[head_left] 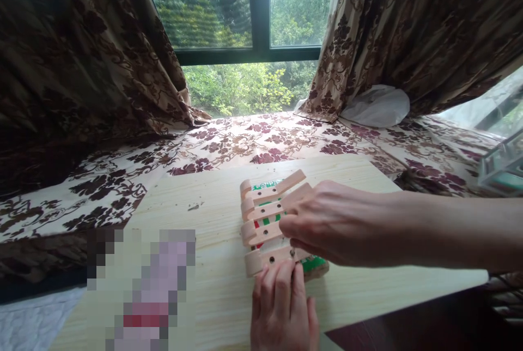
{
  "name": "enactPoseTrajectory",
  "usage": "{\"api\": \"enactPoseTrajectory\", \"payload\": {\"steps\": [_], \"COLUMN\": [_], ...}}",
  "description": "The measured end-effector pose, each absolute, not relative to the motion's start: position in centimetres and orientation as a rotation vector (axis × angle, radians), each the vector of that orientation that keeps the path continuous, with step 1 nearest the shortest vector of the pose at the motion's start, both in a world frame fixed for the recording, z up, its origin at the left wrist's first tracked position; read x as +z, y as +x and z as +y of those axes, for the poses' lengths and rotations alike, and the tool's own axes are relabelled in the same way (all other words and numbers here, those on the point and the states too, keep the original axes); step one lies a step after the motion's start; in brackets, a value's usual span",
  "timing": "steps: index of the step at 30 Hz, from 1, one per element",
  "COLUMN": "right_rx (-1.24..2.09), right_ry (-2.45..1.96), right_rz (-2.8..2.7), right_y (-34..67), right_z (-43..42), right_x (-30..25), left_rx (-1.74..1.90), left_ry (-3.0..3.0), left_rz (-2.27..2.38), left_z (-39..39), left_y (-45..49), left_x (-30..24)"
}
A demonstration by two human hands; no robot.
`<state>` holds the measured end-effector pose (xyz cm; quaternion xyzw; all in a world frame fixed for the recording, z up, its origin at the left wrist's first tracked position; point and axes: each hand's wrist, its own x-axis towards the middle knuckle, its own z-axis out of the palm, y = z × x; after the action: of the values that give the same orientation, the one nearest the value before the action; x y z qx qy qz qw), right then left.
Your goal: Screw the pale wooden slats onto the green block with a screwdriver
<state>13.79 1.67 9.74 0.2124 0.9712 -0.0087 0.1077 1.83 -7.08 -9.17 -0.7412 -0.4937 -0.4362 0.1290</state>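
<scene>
Several pale wooden pieces (268, 210) lie side by side across a block with green, white and red print (314, 265). Each has a rounded thick end on the left and dark round holes or screw heads along it. From the bottom, my left hand (283, 304) presses its closed fingers against the nearest wooden piece (261, 261). My right hand (318, 223) reaches in from the right over the middle pieces, its fingers curled together. It covers their right ends, and whatever its fingertips pinch is hidden.
The block rests on a pale wood-grain board (212, 269) with dark crumbs (195, 206) at its left. Behind is a floral cloth (245, 141), with curtains beside a window. A white plastic bag (378, 106) and a clear container (504, 165) are at right. A pixelated patch hides the lower left.
</scene>
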Motion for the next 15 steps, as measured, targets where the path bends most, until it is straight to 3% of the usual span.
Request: {"api": "enactPoseTrajectory", "payload": {"steps": [5,15], "right_rx": [-0.023,-0.107], "right_ry": [0.782,0.481], "right_rz": [2.854,2.965], "right_y": [13.7,13.9], "right_z": [2.0,1.4], "right_x": [9.5,10.8], "left_rx": [-1.27,-1.228], "left_ry": [-2.152,-2.132], "left_rz": [-1.434,-1.446], "left_z": [-7.1,-7.1], "left_y": [1.8,1.8], "left_x": [-9.1,-8.9]}}
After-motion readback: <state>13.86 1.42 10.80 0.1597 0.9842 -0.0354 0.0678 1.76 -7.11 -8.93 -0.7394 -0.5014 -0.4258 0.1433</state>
